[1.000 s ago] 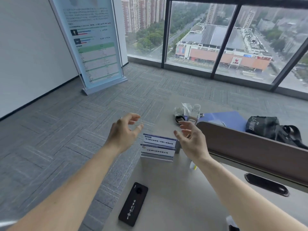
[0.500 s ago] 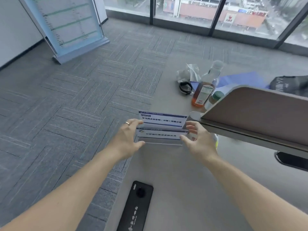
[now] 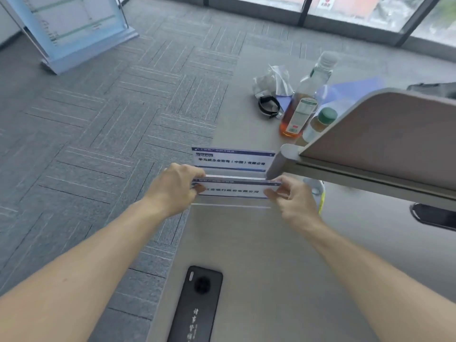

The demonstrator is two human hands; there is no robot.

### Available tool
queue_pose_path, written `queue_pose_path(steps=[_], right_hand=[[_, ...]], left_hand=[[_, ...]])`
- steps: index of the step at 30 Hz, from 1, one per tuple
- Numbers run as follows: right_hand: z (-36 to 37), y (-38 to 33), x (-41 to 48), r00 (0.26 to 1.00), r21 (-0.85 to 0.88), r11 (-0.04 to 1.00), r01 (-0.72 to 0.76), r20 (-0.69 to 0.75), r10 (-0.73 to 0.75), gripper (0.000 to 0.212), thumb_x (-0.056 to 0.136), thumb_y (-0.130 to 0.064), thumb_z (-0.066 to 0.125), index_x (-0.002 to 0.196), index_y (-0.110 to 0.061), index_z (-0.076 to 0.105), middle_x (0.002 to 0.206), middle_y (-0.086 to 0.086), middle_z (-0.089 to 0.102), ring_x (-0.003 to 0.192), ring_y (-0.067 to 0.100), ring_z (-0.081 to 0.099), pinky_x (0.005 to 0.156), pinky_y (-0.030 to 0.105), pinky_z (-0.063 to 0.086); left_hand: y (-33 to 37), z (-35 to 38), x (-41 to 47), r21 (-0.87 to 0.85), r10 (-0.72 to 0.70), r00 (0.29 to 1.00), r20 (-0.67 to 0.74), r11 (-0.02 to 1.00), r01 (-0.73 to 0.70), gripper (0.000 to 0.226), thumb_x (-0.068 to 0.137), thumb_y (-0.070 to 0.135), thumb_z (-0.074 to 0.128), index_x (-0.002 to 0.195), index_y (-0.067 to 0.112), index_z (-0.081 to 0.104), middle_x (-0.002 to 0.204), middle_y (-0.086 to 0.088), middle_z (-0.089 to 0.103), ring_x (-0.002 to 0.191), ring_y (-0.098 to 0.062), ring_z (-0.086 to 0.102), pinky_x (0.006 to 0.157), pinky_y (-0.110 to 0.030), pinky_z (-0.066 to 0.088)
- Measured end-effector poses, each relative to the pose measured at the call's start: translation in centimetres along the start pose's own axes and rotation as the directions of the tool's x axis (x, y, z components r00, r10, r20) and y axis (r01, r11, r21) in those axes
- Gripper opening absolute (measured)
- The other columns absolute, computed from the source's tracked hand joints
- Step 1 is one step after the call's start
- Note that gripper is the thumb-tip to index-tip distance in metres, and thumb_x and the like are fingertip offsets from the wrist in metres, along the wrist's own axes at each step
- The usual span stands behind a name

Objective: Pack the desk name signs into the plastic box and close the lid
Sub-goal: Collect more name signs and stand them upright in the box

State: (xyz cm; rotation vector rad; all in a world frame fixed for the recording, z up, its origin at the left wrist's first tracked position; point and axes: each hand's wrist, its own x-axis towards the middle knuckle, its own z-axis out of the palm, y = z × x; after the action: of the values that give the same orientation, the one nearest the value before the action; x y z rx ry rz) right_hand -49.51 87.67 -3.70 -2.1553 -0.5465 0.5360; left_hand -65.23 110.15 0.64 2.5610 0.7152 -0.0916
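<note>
Two clear acrylic desk name signs with white and blue cards stand one behind the other near the left edge of the grey desk (image 3: pixel 271 255). The near sign (image 3: pixel 233 191) is gripped at both ends: my left hand (image 3: pixel 175 187) pinches its left end and my right hand (image 3: pixel 292 197) pinches its right end. The far sign (image 3: pixel 232 161) stands free just behind it. No plastic box shows in this view.
A brown desk partition (image 3: pixel 385 134) juts in from the right, its rounded end close to my right hand. Behind the signs stand an amber bottle (image 3: pixel 302 107), a small green-capped bottle (image 3: pixel 320 123), crumpled plastic (image 3: pixel 270 80) and a black band (image 3: pixel 269 106). A black phone (image 3: pixel 197 304) lies near me.
My head tilted down and both hands moved forward, from hovering open above the desk to closing on the ends of the near sign.
</note>
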Motion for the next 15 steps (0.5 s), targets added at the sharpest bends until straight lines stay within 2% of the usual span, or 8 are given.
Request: queue_pose_path(steps=[3, 6, 8, 11, 13, 15], right_hand=[[-2.2, -2.1, -1.9, 1.0, 0.045, 0.999, 0.012, -0.016, -0.011, 0.015, 0.089, -0.03, 0.072, 0.096, -0.018, 0.071, 0.087, 0.007, 0.076, 0.078, 0.016, 0.07, 0.071, 0.033, 0.053], [-4.7, -5.0, -4.6, 1.0, 0.097, 0.995, 0.007, -0.016, -0.006, 0.004, 0.091, -0.023, 0.071, 0.092, -0.02, 0.072, 0.078, -0.002, 0.077, 0.066, 0.003, 0.065, 0.062, 0.024, 0.049], [-6.9, -6.8, -6.5, 0.999, 0.111, 0.994, 0.012, -0.048, -0.006, 0.009, 0.09, -0.024, 0.072, 0.085, -0.018, 0.069, 0.071, -0.004, 0.071, 0.063, 0.002, 0.057, 0.062, 0.023, 0.045], [-11.1, -9.1, -9.1, 0.993, 0.121, 0.992, 0.039, -0.118, -0.024, 0.025, 0.087, -0.033, 0.073, 0.08, -0.012, 0.062, 0.071, -0.003, 0.064, 0.069, 0.01, 0.054, 0.069, 0.033, 0.048], [-14.4, -10.7, -10.9, 0.984, 0.126, 0.99, 0.06, -0.176, -0.037, 0.019, 0.087, -0.029, 0.074, 0.075, -0.02, 0.062, 0.07, -0.012, 0.065, 0.069, 0.008, 0.058, 0.066, 0.031, 0.05], [-17.6, -12.5, -12.9, 0.973, 0.131, 0.986, 0.103, -0.22, -0.072, 0.025, 0.088, -0.02, 0.074, 0.069, -0.02, 0.058, 0.065, -0.016, 0.064, 0.065, 0.005, 0.057, 0.064, 0.023, 0.045]], left_hand=[[1.9, -3.3, -0.4, 0.059, 0.029, 0.989, 0.143, 0.998, -0.038, 0.008, 0.089, 0.033, 0.076, 0.096, 0.03, 0.075, 0.091, 0.006, 0.07, 0.086, -0.021, 0.068, 0.079, -0.034, 0.056], [4.6, -6.8, -0.9, 0.125, 0.078, 0.966, 0.248, 0.986, -0.112, 0.016, 0.086, 0.031, 0.076, 0.101, 0.031, 0.072, 0.096, 0.007, 0.062, 0.085, -0.021, 0.064, 0.078, -0.031, 0.053], [7.0, -9.2, -1.5, 0.159, 0.12, 0.962, 0.245, 0.974, -0.162, 0.007, 0.086, 0.032, 0.074, 0.091, 0.035, 0.07, 0.092, 0.004, 0.066, 0.077, -0.023, 0.062, 0.071, -0.029, 0.051], [11.6, -12.8, -3.5, 0.138, 0.216, 0.951, 0.221, 0.958, -0.25, 0.031, 0.089, 0.037, 0.07, 0.063, 0.039, 0.053, 0.067, 0.009, 0.058, 0.064, -0.021, 0.055, 0.062, -0.028, 0.043], [14.9, -14.9, -5.4, 0.163, 0.286, 0.938, 0.196, 0.934, -0.319, 0.038, 0.092, 0.039, 0.068, 0.06, 0.038, 0.046, 0.062, 0.009, 0.054, 0.064, -0.022, 0.055, 0.06, -0.029, 0.041], [18.2, -16.8, -7.2, 0.154, 0.351, 0.925, 0.145, 0.916, -0.371, 0.029, 0.093, 0.039, 0.067, 0.067, 0.034, 0.055, 0.064, 0.008, 0.056, 0.069, -0.024, 0.059, 0.063, -0.032, 0.046]])
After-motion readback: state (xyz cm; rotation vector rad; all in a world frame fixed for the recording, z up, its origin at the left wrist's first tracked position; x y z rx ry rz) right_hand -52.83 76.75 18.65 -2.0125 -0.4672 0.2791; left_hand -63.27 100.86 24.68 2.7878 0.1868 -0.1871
